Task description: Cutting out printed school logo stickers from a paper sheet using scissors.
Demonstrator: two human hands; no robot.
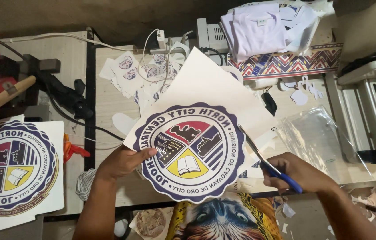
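Left hand [123,162] pinches our round navy-rimmed seal sheet [192,146] above the table [108,106] | right hand [297,171] grips blue scissors [270,164], blades on its right edge | second seal [12,166] far left | clear bag [321,138] right

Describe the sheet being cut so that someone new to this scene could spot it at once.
Start at the pale wooden table in the middle. Above its near edge, the left hand holds a white sheet with a round emblem print while scissors in the right hand meet its right edge. Unlike the similar emblem sheet lying at far left, this one is lifted and partly trimmed around its scalloped border.
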